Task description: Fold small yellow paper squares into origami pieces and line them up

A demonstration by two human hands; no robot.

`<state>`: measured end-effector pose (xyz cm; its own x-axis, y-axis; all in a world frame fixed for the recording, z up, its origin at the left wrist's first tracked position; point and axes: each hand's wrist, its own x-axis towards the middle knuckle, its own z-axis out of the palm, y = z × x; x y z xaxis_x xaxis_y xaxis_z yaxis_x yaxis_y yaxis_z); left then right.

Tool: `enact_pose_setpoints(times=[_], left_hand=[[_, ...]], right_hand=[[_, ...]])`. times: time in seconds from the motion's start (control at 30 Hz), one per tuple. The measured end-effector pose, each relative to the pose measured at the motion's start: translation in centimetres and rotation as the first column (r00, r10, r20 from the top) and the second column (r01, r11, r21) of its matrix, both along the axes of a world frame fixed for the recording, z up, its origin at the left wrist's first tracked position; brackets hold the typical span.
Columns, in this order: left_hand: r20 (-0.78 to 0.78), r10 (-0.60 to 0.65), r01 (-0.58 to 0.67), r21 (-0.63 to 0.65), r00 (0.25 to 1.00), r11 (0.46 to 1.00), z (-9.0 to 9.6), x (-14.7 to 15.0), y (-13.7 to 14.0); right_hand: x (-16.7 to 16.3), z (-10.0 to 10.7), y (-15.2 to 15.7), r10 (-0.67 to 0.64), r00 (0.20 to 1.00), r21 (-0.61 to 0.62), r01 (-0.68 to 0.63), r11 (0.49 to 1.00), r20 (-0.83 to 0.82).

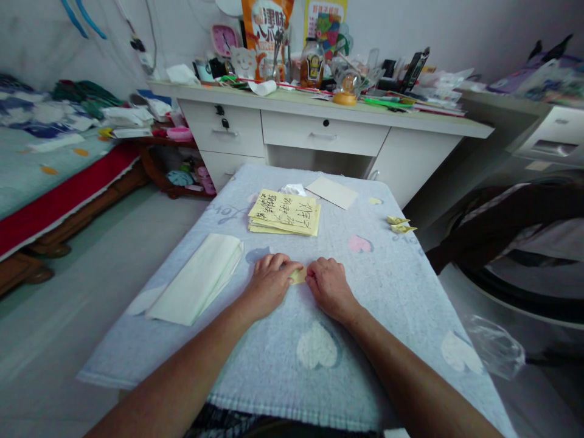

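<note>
Between my two hands a small piece of yellow paper (pixel 298 275) lies on the cloth-covered table (pixel 319 389). My left hand (pixel 271 283) has its fingers curled and its thumb on the paper's left side. On the right edge, the closed fingers of my right hand (pixel 331 287) hold the paper and hide part of it. Beyond them sits a stack of yellow paper sheets (pixel 285 213) with black handwriting on top. Two small folded yellow paper pieces (pixel 400 225) lie at the far right of the table.
Folded pale sheets (pixel 198 277) lie left of my hands. A white card (pixel 332 191) and crumpled white paper (pixel 293 190) are behind the stack. A white desk (pixel 319 131) crowded with items stands beyond the table. A bed (pixel 55 170) is at left, a washing machine (pixel 552 143) at right.
</note>
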<state>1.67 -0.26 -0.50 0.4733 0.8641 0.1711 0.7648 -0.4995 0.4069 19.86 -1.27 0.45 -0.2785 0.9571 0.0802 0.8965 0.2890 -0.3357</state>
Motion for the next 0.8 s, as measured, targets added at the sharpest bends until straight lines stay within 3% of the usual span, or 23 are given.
enact_pose_setpoints(times=[0.3,0.4,0.57,0.8], left_hand=[[0.074,0.046,-0.042,-0.056,0.996,0.998,0.0,-1.4,0.8],[0.110,0.117,-0.111,-0.057,0.987,0.992,0.3,-0.8,0.8],[0.018,0.190,-0.190,-0.018,0.982,0.982,0.1,0.4,0.4],[-0.048,0.239,-0.242,-0.090,0.970,0.966,0.0,0.6,0.6]], right_hand=[[-0.4,0.4,-0.2,-0.021,0.998,-0.003,0.022,1.000,0.060],[-0.4,0.4,-0.2,-0.017,0.997,0.010,0.016,1.000,0.073],[-0.7,0.4,-0.2,-0.036,0.993,0.025,0.033,0.999,0.110],[-0.8,0.6,-0.3,-0.075,0.987,0.011,0.074,0.997,0.141]])
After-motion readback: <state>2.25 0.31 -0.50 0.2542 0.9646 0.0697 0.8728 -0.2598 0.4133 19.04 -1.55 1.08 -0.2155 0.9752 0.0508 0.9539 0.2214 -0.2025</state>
